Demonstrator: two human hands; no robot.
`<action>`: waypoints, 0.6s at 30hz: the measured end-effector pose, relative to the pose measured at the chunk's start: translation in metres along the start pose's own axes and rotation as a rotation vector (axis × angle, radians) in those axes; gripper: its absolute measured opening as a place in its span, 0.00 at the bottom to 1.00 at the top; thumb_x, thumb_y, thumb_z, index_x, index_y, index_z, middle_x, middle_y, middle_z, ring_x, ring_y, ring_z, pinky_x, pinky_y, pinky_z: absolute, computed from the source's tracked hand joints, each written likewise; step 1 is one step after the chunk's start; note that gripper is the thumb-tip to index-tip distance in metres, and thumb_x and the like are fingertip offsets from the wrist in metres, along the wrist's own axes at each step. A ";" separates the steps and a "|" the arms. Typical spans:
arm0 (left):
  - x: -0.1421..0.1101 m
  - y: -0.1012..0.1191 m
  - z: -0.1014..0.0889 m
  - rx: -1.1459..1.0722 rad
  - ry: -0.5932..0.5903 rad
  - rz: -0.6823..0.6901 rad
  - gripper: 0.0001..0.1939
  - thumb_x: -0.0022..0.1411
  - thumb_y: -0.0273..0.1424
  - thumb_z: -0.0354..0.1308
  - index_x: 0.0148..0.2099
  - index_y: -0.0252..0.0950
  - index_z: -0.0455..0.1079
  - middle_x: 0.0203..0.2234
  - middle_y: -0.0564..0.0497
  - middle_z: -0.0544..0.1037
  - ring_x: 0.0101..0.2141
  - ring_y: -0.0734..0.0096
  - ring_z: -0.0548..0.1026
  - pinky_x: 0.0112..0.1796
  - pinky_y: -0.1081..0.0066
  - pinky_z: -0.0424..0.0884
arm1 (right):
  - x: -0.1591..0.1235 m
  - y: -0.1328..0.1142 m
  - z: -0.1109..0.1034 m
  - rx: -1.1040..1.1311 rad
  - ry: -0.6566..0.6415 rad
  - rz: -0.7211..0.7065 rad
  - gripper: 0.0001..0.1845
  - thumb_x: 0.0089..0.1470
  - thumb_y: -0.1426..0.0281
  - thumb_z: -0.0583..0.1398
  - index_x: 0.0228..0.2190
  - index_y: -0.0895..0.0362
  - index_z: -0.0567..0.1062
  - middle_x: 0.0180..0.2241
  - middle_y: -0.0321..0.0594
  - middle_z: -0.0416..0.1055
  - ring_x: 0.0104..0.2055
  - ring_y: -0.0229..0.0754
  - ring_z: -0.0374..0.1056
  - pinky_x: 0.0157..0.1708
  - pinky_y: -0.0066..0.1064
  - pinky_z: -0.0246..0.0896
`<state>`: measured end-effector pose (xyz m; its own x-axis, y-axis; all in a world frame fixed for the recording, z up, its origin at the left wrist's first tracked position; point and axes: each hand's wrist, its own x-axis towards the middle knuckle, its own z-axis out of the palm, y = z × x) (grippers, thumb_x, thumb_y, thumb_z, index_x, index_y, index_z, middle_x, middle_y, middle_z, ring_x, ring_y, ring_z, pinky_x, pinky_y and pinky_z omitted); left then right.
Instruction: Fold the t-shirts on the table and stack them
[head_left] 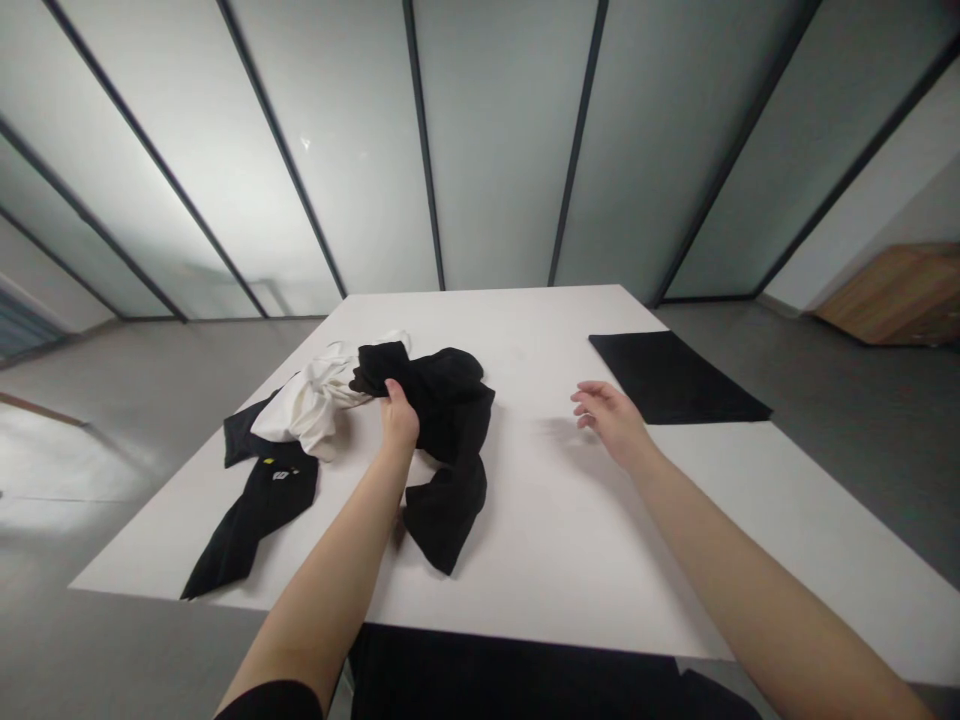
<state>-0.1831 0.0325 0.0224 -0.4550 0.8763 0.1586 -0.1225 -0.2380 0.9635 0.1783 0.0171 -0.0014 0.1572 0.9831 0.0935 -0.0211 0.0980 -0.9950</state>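
My left hand (400, 415) grips a crumpled black garment (450, 400) near its upper left part. The garment lies bunched, and one end hangs down toward the near side of the table; its exact kind cannot be told. Out to the right, my right hand (609, 420) hovers over the table with fingers loosely curled and apart, holding nothing. Close beyond that hand lies a flat, neatly squared piece of black cloth (679, 380) at the table's right edge.
A white table (540, 560) carries everything. On its left side, a rumpled white garment (300, 405) rests partly over a dark garment with a small printed mark (262, 510), which reaches the near edge. Frosted glass panels (495, 150) stand behind; a wooden cabinet (892, 295) is far right.
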 end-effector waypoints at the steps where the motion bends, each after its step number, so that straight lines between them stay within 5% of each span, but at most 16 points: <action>1: -0.011 0.000 0.002 0.046 -0.008 0.058 0.20 0.73 0.47 0.58 0.53 0.38 0.78 0.56 0.40 0.81 0.74 0.54 0.57 0.66 0.63 0.63 | -0.008 -0.002 0.009 -0.010 -0.114 -0.001 0.25 0.51 0.51 0.71 0.46 0.50 0.76 0.41 0.40 0.79 0.36 0.43 0.75 0.30 0.31 0.72; 3: -0.036 0.003 0.011 0.109 -0.265 0.105 0.15 0.63 0.41 0.69 0.48 0.39 0.82 0.51 0.40 0.83 0.70 0.46 0.64 0.65 0.57 0.66 | -0.023 -0.005 0.024 0.000 -0.372 -0.004 0.36 0.52 0.48 0.71 0.57 0.48 0.72 0.50 0.46 0.80 0.44 0.48 0.78 0.35 0.36 0.76; 6: -0.068 0.011 0.028 0.214 -0.945 0.119 0.14 0.52 0.36 0.77 0.41 0.41 0.84 0.43 0.39 0.85 0.59 0.39 0.77 0.62 0.51 0.70 | -0.036 -0.005 0.036 -0.049 -0.595 -0.060 0.51 0.49 0.50 0.73 0.69 0.48 0.63 0.62 0.50 0.74 0.57 0.54 0.75 0.51 0.46 0.76; 8: -0.079 0.015 0.036 0.265 -1.230 0.168 0.06 0.56 0.37 0.74 0.36 0.42 0.84 0.38 0.41 0.86 0.51 0.43 0.81 0.61 0.50 0.71 | -0.037 -0.002 0.036 -0.138 -0.590 -0.058 0.44 0.50 0.54 0.73 0.65 0.51 0.70 0.61 0.48 0.76 0.60 0.55 0.73 0.60 0.50 0.70; 9: -0.081 0.016 0.038 0.275 -1.263 0.195 0.06 0.61 0.38 0.71 0.34 0.43 0.83 0.37 0.42 0.86 0.48 0.46 0.82 0.60 0.51 0.71 | -0.036 0.001 0.034 -0.167 -0.560 -0.031 0.38 0.51 0.56 0.73 0.60 0.52 0.74 0.59 0.46 0.78 0.60 0.56 0.74 0.63 0.52 0.68; 11: -0.076 0.014 0.038 0.282 -1.113 0.239 0.14 0.68 0.41 0.62 0.32 0.42 0.82 0.36 0.43 0.85 0.44 0.51 0.83 0.57 0.54 0.73 | -0.032 0.006 0.031 -0.139 -0.452 0.048 0.26 0.53 0.57 0.71 0.52 0.52 0.79 0.53 0.44 0.82 0.57 0.56 0.76 0.64 0.54 0.67; 13: -0.063 0.008 0.034 0.303 -0.802 0.277 0.14 0.70 0.40 0.59 0.35 0.41 0.81 0.37 0.43 0.85 0.43 0.54 0.82 0.54 0.56 0.75 | -0.028 0.009 0.030 -0.036 -0.331 0.123 0.22 0.53 0.58 0.70 0.48 0.51 0.79 0.49 0.43 0.84 0.56 0.57 0.77 0.63 0.54 0.68; 16: -0.035 -0.005 0.022 0.347 -0.375 0.305 0.11 0.67 0.33 0.60 0.49 0.41 0.80 0.48 0.42 0.83 0.47 0.55 0.80 0.54 0.58 0.74 | -0.024 0.008 0.029 0.110 -0.204 0.219 0.20 0.52 0.62 0.69 0.47 0.50 0.78 0.48 0.42 0.84 0.55 0.56 0.78 0.60 0.51 0.72; 18: -0.017 -0.016 0.012 0.403 -0.273 0.287 0.19 0.65 0.29 0.59 0.58 0.41 0.76 0.56 0.40 0.80 0.52 0.54 0.79 0.58 0.54 0.72 | -0.023 0.005 0.028 0.167 -0.172 0.281 0.19 0.52 0.64 0.69 0.46 0.49 0.78 0.48 0.42 0.84 0.55 0.55 0.79 0.59 0.49 0.73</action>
<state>-0.1625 0.0261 0.0065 -0.1695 0.8894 0.4245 0.3430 -0.3506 0.8715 0.1468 -0.0007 -0.0077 -0.0458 0.9855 -0.1635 -0.2033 -0.1694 -0.9643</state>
